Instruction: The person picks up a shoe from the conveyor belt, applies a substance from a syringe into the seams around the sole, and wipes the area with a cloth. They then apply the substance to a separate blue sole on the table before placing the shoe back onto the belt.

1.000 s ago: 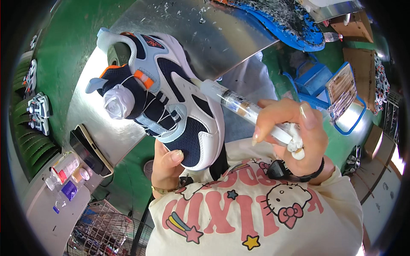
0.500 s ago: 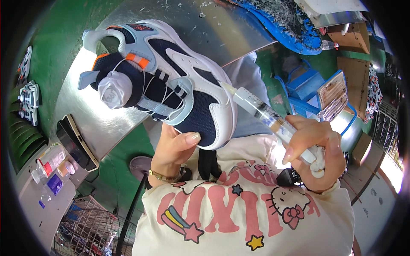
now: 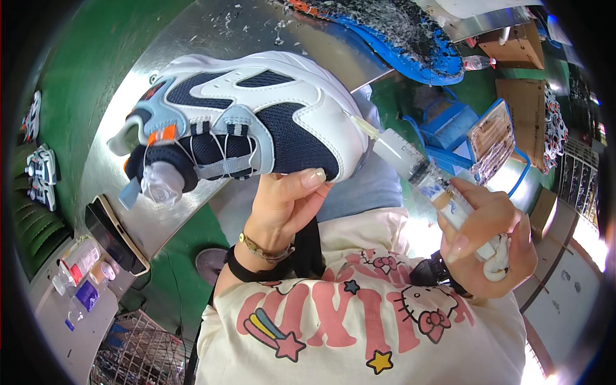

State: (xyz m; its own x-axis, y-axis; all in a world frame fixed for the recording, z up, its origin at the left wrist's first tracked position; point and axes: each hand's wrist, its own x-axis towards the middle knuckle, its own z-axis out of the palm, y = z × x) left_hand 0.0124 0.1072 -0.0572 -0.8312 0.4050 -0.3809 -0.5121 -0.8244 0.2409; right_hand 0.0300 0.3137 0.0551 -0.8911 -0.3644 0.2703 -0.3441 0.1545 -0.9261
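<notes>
The shoe [image 3: 247, 106] is positioned in front of the person's torso, over the near edge of the metal table [image 3: 151, 221], toe to the right and heel to the left, with one side wall facing the camera. Whether its heel rests on the table cannot be determined. The upper combines white, navy mesh and light blue panels; an orange tab [image 3: 162, 134] sits near the collar, and a translucent white knob [image 3: 162, 183] is located at the tongue, with thin cords crossing the instep. The two hands are apart. The left hand [image 3: 289, 199] grips the forefoot from the near side, thumb pressed along the lower edge of the navy mesh. The right hand [image 3: 491, 224] is closed around the rear of a clear syringe [image 3: 410, 165], whose plunger end carries white lumpy material [image 3: 497, 260]. The pale yellow nozzle [image 3: 366, 126] points up and left, its fine tip at the white toe panel near the sole edge; actual contact cannot be confirmed. A blue tray [image 3: 443, 78] heaped with dark, shredded-looking material lies beyond the shoe. A blue chair [image 3: 459, 138] stands to the right; plastic bottles [image 3: 83, 256] lie at lower left.
</notes>
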